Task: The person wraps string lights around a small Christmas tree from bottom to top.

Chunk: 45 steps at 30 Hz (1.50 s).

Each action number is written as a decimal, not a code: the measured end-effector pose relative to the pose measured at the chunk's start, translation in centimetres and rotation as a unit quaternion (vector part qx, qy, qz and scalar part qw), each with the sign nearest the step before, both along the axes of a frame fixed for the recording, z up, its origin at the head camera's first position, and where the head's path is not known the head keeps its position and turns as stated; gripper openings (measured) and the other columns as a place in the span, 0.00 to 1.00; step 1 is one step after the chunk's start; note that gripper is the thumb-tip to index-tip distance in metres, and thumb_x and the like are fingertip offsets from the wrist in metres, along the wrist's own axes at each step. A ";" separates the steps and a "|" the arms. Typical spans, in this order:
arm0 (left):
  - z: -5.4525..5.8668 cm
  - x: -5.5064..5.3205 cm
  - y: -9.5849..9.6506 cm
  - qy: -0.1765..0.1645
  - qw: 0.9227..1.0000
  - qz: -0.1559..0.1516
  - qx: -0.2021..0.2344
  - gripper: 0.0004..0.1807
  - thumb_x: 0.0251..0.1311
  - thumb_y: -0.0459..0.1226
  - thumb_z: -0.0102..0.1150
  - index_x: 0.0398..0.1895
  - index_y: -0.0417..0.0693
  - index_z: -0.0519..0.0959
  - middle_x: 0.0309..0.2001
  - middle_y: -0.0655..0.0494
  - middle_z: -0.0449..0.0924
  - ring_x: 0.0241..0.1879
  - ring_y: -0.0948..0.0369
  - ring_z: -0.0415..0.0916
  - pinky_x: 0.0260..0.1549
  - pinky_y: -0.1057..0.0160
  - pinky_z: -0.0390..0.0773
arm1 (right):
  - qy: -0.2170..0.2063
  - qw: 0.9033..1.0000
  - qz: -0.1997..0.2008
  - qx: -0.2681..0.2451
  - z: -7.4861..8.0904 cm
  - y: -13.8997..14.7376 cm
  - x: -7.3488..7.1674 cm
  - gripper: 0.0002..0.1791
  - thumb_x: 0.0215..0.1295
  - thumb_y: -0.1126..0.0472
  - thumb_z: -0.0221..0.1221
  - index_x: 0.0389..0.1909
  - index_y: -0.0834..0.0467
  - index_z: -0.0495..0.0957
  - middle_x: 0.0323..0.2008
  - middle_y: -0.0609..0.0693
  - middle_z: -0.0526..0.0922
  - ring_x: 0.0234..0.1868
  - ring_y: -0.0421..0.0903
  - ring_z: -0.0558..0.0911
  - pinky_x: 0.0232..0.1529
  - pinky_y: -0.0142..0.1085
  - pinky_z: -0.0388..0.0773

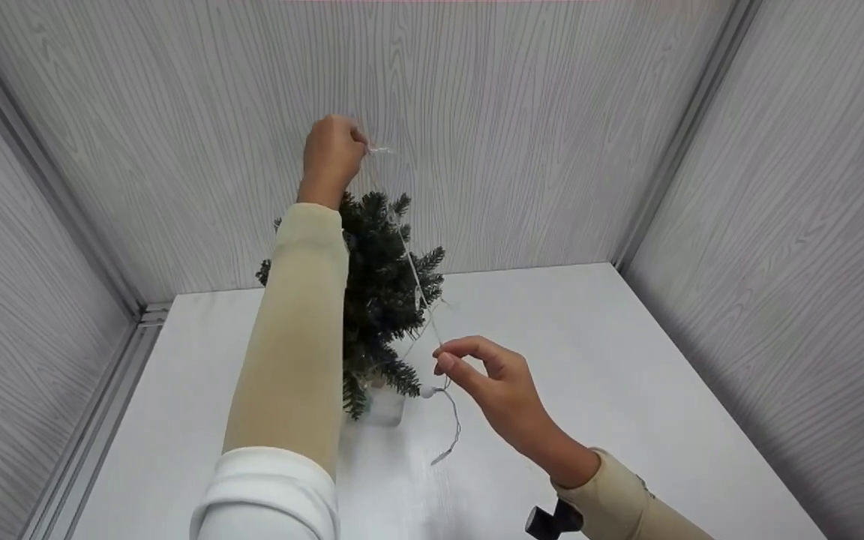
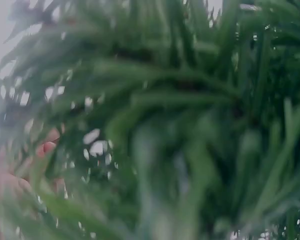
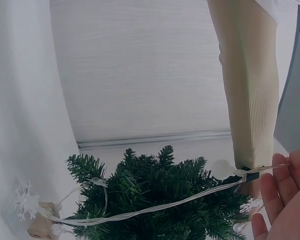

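A small artificial Christmas tree (image 1: 383, 292) stands in a pale pot (image 1: 385, 407), partly hidden behind my left forearm. Above its top, my left hand (image 1: 333, 154) pinches one stretch of a string of lights (image 1: 411, 262). The thin wire slants down along the tree's right side to my right hand (image 1: 503, 390), whose thumb and forefinger pinch it. Below those fingers dangles a loose end beside a white ball light (image 1: 427, 391). The right wrist view has a snowflake light (image 3: 27, 201) on the string. Blurred green needles (image 2: 180, 100) fill most of the left wrist view.
The tree stands on a white tabletop (image 1: 552, 322). Wood-grain panels rise behind it, like the back wall (image 1: 522, 135), and on both sides. A black device (image 1: 552, 519) is strapped at my right wrist.
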<state>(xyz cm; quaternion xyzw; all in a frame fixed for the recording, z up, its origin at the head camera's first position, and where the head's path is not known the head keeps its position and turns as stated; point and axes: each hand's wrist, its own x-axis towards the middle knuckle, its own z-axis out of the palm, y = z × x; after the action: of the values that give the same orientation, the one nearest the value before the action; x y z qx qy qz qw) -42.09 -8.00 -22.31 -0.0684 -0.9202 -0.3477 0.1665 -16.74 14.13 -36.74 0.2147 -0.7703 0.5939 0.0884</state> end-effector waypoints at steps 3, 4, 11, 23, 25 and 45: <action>0.0 0.0 -0.7 -0.006 1.000 0.004 0.003 0.16 0.76 0.35 0.49 0.57 0.42 0.83 0.59 0.46 0.82 0.55 0.51 0.80 0.53 0.54 0.79 | 0.007 1.000 0.003 -0.001 0.2 -0.1 0.1 0.07 0.73 0.59 0.60 0.45 0.55 0.84 0.41 0.49 0.86 0.50 0.44 0.82 0.54 0.40 0.79; 0.0 0.0 -0.9 -0.008 1.000 0.005 0.004 0.16 0.76 0.35 0.49 0.57 0.42 0.83 0.59 0.46 0.82 0.55 0.51 0.80 0.53 0.54 0.79 | 0.010 1.000 0.003 -0.002 0.3 -0.1 0.2 0.07 0.73 0.59 0.60 0.45 0.55 0.84 0.41 0.49 0.86 0.50 0.44 0.82 0.54 0.40 0.80; -0.5 -0.2 -2.5 -0.026 0.999 0.010 0.026 0.15 0.75 0.35 0.50 0.56 0.41 0.83 0.58 0.46 0.82 0.55 0.51 0.80 0.54 0.54 0.80 | 0.038 0.999 0.020 -0.011 1.0 -0.5 0.8 0.07 0.72 0.63 0.60 0.46 0.60 0.83 0.41 0.50 0.86 0.49 0.44 0.82 0.60 0.41 0.75; -0.4 -0.3 -3.7 -0.042 0.994 0.008 0.098 0.14 0.74 0.36 0.53 0.55 0.43 0.84 0.59 0.47 0.82 0.58 0.53 0.79 0.53 0.57 0.78 | 0.128 0.980 0.011 -0.151 3.4 -0.3 1.4 0.07 0.72 0.71 0.56 0.44 0.65 0.81 0.36 0.43 0.84 0.41 0.41 0.84 0.54 0.35 0.79; -0.4 -0.4 -3.7 -0.042 0.994 0.006 0.097 0.14 0.74 0.36 0.53 0.55 0.43 0.84 0.59 0.47 0.82 0.57 0.53 0.79 0.53 0.57 0.78 | 0.128 0.976 0.016 -0.173 3.6 -0.4 1.5 0.07 0.72 0.71 0.57 0.45 0.63 0.82 0.36 0.43 0.83 0.40 0.40 0.84 0.52 0.35 0.81; -4.0 0.1 -9.1 -0.071 0.981 -0.006 0.182 0.17 0.73 0.40 0.56 0.59 0.41 0.81 0.62 0.44 0.78 0.53 0.58 0.77 0.34 0.66 0.68 | 0.124 0.980 0.105 -0.116 3.8 -3.2 1.7 0.08 0.70 0.72 0.58 0.46 0.69 0.80 0.43 0.45 0.84 0.44 0.43 0.84 0.53 0.38 0.78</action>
<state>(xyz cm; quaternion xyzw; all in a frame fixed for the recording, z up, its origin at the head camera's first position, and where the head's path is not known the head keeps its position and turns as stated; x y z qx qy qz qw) -42.02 -17.14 -26.30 -0.0171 -0.8509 -0.5138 0.1081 -15.03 10.89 -32.90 0.3542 -0.6528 0.6539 0.1445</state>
